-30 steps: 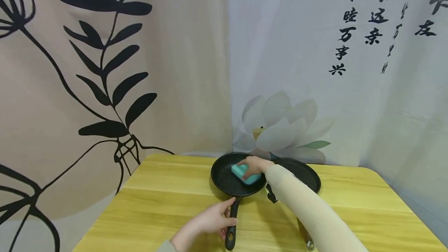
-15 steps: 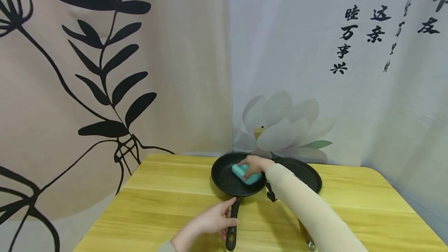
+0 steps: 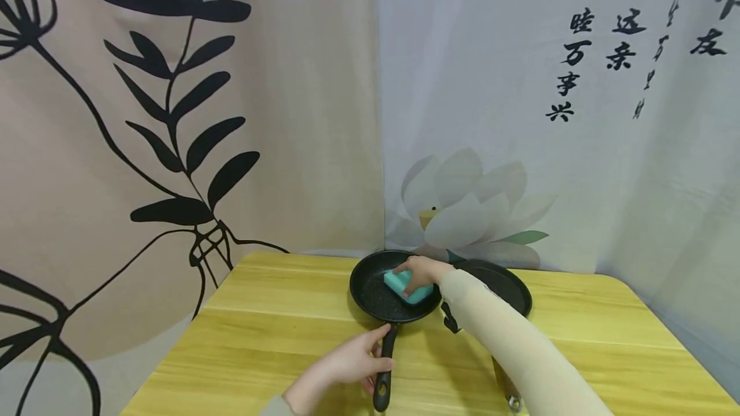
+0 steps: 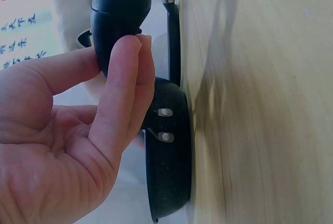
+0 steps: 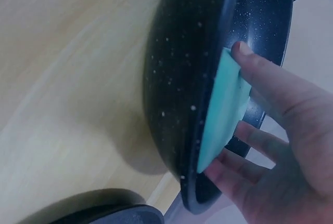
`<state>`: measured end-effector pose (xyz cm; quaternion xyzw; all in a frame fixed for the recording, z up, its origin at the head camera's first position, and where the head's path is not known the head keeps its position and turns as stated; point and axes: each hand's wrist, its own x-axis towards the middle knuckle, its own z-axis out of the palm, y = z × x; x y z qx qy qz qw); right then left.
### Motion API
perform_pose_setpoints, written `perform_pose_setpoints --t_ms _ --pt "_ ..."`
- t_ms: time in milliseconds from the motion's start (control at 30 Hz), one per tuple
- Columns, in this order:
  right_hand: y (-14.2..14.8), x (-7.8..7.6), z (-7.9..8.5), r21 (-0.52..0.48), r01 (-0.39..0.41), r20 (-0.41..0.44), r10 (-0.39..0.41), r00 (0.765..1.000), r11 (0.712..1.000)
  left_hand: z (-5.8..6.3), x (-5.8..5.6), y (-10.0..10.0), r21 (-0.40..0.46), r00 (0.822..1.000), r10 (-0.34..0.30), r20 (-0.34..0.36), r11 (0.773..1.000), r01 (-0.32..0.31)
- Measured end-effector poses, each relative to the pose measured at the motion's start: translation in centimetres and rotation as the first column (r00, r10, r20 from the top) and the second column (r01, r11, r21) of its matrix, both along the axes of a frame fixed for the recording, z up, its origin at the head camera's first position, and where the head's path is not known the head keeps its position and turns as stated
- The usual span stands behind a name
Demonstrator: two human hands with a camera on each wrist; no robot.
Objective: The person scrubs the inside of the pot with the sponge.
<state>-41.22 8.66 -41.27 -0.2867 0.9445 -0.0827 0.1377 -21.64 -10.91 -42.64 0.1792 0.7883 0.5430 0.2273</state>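
Observation:
A black speckled frying pan point(image 3: 365, 291) sits near the back of the table, its black handle point(image 3: 382, 385) pointing toward me. My left hand point(image 3: 349, 362) grips that handle between thumb and fingers; the left wrist view shows the fingertips curled against the handle point(image 4: 120, 5). Inside the pan lies a turquoise sponge point(image 3: 399, 283), held by my right hand point(image 3: 424, 271). Up close in the right wrist view, thumb and fingers spread across the sponge point(image 5: 223, 112) and grip its edges. It appears to lie against the pan's inner surface.
A second, flatter black pan point(image 3: 509, 289) stands just right of the first, partly covered by my right sleeve point(image 3: 509, 339). Its wooden handle point(image 3: 504, 380) points toward me. Behind the wooden table point(image 3: 260, 313) hangs a printed curtain point(image 3: 312, 114).

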Motion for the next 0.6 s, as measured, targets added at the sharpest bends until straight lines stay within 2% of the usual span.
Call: perform_pose_setpoints --t_ms 600 --pt "-0.2 1.1 -0.1 0.062 -0.013 0.013 0.012 1.0 0.998 -0.1 0.0 0.1 0.0 1.0 0.008 -0.002 1.0 -0.008"
